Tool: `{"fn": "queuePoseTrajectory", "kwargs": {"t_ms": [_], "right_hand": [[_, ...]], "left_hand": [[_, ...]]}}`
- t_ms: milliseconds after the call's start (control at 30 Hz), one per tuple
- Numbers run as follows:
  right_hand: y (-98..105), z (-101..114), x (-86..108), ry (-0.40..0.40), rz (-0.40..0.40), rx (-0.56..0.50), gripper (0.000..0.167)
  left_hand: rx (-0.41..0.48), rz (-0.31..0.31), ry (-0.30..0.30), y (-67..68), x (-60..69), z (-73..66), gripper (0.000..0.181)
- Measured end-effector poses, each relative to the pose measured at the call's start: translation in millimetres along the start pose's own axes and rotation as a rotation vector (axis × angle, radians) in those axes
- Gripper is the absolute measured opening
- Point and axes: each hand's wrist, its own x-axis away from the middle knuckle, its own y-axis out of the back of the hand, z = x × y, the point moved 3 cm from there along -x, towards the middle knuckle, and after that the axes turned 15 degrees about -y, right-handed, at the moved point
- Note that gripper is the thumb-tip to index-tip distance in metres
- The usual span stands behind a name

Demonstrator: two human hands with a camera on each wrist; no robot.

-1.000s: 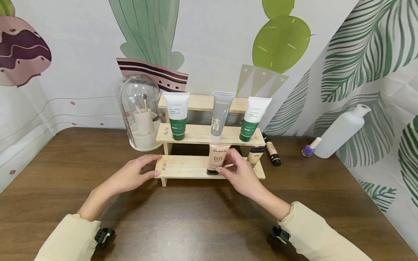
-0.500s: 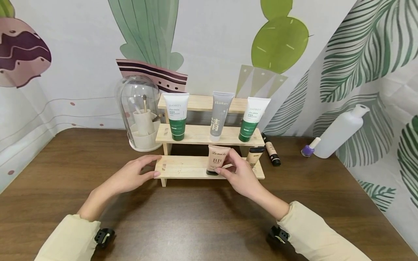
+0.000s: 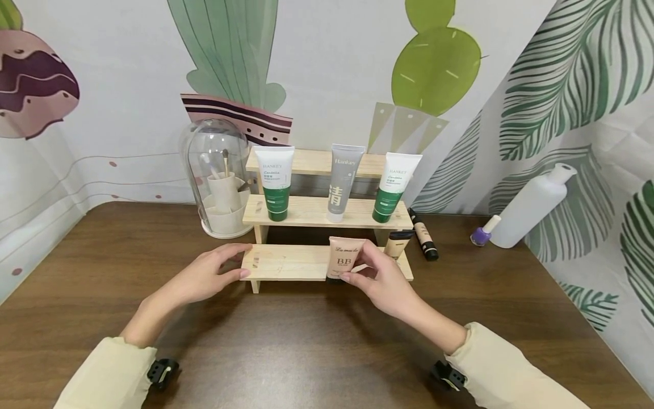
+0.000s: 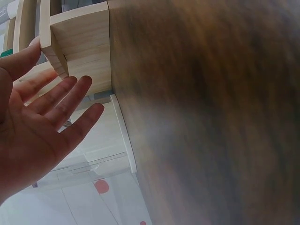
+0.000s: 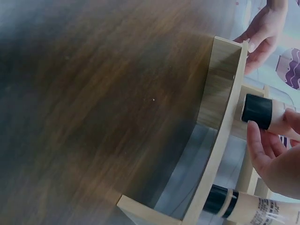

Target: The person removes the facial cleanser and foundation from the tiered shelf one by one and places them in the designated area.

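Domed brush holder (image 3: 225,199), purple nail polish (image 3: 481,236), white bottle (image 3: 532,208), patterned backdrop (image 3: 332,74)

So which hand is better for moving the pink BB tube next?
Probably the right hand: it pinches the BB tube between thumb and fingers. The left hand touches the left end of the wooden shelf, away from the tube.
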Motion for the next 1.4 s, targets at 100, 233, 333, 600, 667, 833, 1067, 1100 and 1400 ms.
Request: {"fn": "queuePoseTrajectory", "kwargs": {"t_ms": [100,233,333,600,667,833,1067,1100,1400], "right_hand": [[4,0,5.3,-0.004,0.025,-0.003,0.029],[9,-2,12.9,0.013,0.061,-0.013,0.027],[15,-5,19.1,0.025,0.091,-0.010,0.029],[38,-16,34.2,0.058,0.090,0.068,0.035],[44,-18,37.2,0.064,0.089,0.076,0.034],[60,-25,43.3,0.057,0.074,0.100,0.034],[84,-35,50.3,0.026,0.043,0.141,0.035],[87,-37,50.8,0.024,0.040,0.147,0.035],[119,-58,48.2,-0.028,-0.012,0.113,0.030]], "left_hand": [[-0.003,0.000,0.000,0.1,0.4,0.2,0.047],[0.002,0.000,0.001,0.1,0.9,0.1,0.047],[0.004,-0.001,0.000,0.1,1.1,0.0,0.047],[-0.007,-0.005,-0.001,0.6,1.6,-0.2,0.047],[-0.009,-0.006,0.000,0.8,1.7,-0.3,0.047],[-0.006,-0.006,0.004,1.0,1.7,0.0,0.047],[0.005,-0.004,0.002,0.4,1.1,0.1,0.047],[0.003,-0.004,0.003,0.4,1.2,0.1,0.047],[-0.001,-0.005,-0.010,1.1,0.6,-1.5,0.047]]}}
